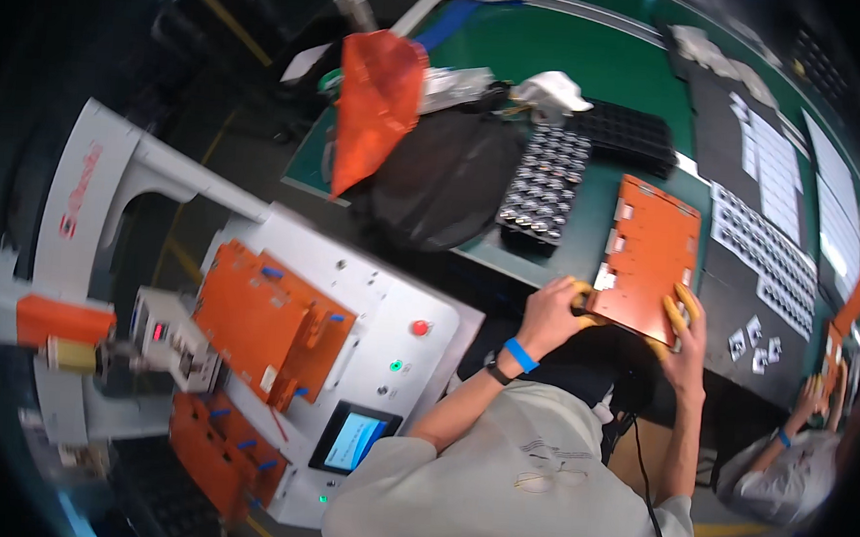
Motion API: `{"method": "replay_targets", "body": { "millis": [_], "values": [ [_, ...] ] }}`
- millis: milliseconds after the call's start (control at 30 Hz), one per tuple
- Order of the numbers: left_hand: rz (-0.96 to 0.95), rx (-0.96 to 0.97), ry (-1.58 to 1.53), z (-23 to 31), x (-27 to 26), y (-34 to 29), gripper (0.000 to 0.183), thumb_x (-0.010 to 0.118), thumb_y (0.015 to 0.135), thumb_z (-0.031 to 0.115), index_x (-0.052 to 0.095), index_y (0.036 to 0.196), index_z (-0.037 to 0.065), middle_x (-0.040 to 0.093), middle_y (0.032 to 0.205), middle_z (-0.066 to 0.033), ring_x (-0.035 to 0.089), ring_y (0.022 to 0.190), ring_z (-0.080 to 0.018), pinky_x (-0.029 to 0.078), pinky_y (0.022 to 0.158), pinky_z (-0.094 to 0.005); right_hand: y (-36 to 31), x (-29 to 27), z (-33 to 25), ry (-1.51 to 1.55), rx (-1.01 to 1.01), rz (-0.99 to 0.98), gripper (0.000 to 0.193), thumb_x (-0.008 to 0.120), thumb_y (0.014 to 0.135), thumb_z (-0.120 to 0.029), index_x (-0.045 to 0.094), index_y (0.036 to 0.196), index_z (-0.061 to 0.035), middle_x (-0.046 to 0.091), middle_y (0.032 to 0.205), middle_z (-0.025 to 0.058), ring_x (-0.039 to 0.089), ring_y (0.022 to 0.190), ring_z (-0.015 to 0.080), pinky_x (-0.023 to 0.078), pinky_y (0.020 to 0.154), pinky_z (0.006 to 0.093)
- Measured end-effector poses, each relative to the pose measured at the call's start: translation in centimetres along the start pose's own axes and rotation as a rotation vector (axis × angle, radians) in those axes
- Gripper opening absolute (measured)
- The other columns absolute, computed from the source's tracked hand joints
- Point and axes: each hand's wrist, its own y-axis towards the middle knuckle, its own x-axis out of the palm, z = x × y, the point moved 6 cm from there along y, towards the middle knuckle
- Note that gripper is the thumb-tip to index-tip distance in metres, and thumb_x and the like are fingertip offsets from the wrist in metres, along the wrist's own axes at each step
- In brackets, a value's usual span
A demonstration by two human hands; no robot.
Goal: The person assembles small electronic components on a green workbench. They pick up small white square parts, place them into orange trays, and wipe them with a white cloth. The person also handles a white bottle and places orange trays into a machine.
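An orange rectangular panel lies tilted in front of me over the green table's near edge, with small pale pieces along its left side. My left hand grips its near left corner, and my right hand grips its near right corner. Both hands have yellow coverings on some fingertips. Beside the panel, to the left, stands a black tray filled with rows of shiny round metal parts. On the dark mat to the right, sheets of small round parts are laid out, with several loose pieces nearer me.
At left stands a white machine with a red button, a screen and orange fixtures. A round black object, an orange sheet and another black tray occupy the table's far left. Another person's hands work at the far right.
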Motion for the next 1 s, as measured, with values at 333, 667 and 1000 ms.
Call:
{"method": "replay_targets", "body": {
  "millis": [333, 667, 1000],
  "values": [
    [-0.115, -0.07, -0.189, 1.2, 1.3, 0.2, 0.042, 0.094, 0.066, 0.02, 0.07, 0.094, -0.001, 0.056, 0.075, -0.0036, 0.053, 0.065, -0.0148, 0.045, 0.058, -0.0268, -0.6, 3.3, 6.5, 1.024, 0.725, 0.188, 0.065, 0.066, 0.095, -0.02, 0.035, 0.147, 0.0036, 0.053, 0.137, 0.0175, 0.061, 0.118, 0.0267, 0.051, 0.097, 0.0372],
    [-0.128, -0.224, -0.009, 3.1, -2.2, -1.5, 0.052, 0.084, 0.077, 0.038, 0.066, 0.108, 0.001, 0.068, 0.086, -0.0138, 0.067, 0.085, -0.0339, 0.052, 0.074, -0.0422, 0.2, 1.7, 4.7, 1.245, 0.733, 0.193, 0.032, 0.064, 0.093, -0.016, 0.062, 0.118, 0.0035, 0.069, 0.104, 0.0083, 0.069, 0.088, 0.0148, 0.057, 0.077, 0.0283],
    [0.717, -0.977, 0.498, -3.1, -26.8, -18.0, 0.041, 0.057, 0.098, 0.037, 0.072, 0.102, -0.001, 0.071, 0.069, -0.0146, 0.071, 0.079, -0.0351, 0.053, 0.075, -0.0427, 0.5, -5.5, 5.1, 1.476, 0.329, 0.385, 0.045, 0.056, 0.097, -0.015, 0.047, 0.138, 0.0026, 0.059, 0.129, 0.0167, 0.062, 0.116, 0.0262, 0.049, 0.101, 0.0404]
  ]
}}
